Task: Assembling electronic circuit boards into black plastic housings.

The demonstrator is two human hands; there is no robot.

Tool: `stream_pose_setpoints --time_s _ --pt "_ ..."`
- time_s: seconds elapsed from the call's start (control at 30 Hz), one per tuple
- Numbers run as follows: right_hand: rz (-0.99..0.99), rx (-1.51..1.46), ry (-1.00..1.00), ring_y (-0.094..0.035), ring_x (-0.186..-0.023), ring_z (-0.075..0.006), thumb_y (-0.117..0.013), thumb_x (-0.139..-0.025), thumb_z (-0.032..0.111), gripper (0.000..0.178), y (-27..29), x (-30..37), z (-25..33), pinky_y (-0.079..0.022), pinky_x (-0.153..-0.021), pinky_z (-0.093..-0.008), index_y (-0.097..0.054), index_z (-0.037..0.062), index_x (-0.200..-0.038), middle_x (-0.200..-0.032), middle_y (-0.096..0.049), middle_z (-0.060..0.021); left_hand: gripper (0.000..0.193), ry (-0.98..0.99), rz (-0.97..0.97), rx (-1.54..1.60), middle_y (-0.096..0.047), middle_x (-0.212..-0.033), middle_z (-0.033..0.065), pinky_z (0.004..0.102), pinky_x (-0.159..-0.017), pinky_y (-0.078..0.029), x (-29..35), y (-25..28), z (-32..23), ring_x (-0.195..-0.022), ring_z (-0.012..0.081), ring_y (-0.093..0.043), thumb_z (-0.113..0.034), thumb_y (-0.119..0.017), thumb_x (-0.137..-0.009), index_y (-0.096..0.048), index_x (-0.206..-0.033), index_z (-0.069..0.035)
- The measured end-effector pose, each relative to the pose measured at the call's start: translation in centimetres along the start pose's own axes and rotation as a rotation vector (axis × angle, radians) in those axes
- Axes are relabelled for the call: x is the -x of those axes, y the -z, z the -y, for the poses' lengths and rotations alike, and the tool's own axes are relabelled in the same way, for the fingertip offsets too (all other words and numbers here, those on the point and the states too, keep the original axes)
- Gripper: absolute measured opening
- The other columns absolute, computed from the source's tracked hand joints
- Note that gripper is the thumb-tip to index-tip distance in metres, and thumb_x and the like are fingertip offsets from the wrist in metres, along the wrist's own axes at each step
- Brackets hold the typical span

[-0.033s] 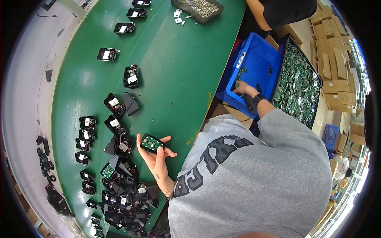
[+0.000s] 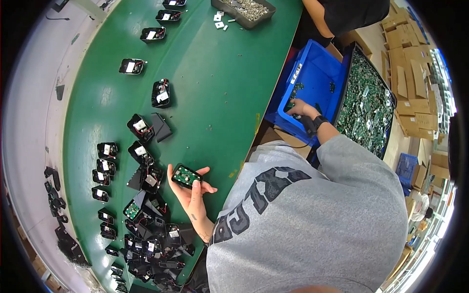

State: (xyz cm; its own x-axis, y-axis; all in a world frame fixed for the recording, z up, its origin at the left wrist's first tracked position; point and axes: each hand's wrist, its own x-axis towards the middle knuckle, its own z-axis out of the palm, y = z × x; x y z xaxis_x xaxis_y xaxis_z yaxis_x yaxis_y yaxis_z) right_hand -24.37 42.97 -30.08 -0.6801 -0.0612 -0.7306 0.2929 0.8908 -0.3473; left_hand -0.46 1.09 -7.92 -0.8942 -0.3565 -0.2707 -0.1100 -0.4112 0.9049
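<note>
Over the green table, my left hand [image 2: 191, 191] is closed around a black casing with a green circuit board [image 2: 186, 176] in it. The thumb rests on the near edge and the board faces up. My right hand [image 2: 302, 108] reaches into a blue plastic bin [image 2: 317, 63], its fingers bent down among loose green circuit boards [image 2: 298, 86]. Its fingertips are partly hidden, so what they grip cannot be made out. Left of my left hand stand open black casings [image 2: 152, 178] with white parts and red wires.
Black casings [image 2: 151, 244] are heaped at the near left of the table [image 2: 205, 97]; others stand in rows. A tray of small metal parts [image 2: 249, 10] is at the far edge. Right of the bin lies a large tray of circuit boards [image 2: 366, 102]. Another person's arm [image 2: 316, 17] shows beyond it.
</note>
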Motion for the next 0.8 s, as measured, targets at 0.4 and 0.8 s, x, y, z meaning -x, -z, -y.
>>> stream_pose_setpoints --time_s 0.4,0.8 --pt "-0.29 -0.686 -0.029 -0.065 -0.074 -0.0133 -0.077 -0.077 0.015 0.033 9.2 7.9 3.7 -0.055 -0.06 -0.0333 -0.065 0.0059 -0.108 -0.088 -0.068 -0.0023 0.072 0.008 -0.031 0.032 -0.06 -0.111 0.0304 0.0317 -0.063 -0.057 0.3 0.2 0.3 -0.062 0.0155 -0.059 -0.008 -0.054 -0.095 -0.01 -0.151 -0.017" --pt "-0.107 -0.542 0.704 -0.062 -0.088 -0.0122 -0.072 -0.071 -0.005 0.06 10.3 21.2 24.8 -0.051 -0.077 -0.0266 -0.053 -0.0006 -0.127 -0.103 -0.064 -0.0048 0.068 -0.09 -0.099 -0.153 -0.066 -0.104 0.0168 0.0197 -0.054 -0.041 3.3 0.8 -7.4 -0.064 0.0084 -0.053 0.0 -0.053 -0.091 -0.021 -0.149 -0.013"
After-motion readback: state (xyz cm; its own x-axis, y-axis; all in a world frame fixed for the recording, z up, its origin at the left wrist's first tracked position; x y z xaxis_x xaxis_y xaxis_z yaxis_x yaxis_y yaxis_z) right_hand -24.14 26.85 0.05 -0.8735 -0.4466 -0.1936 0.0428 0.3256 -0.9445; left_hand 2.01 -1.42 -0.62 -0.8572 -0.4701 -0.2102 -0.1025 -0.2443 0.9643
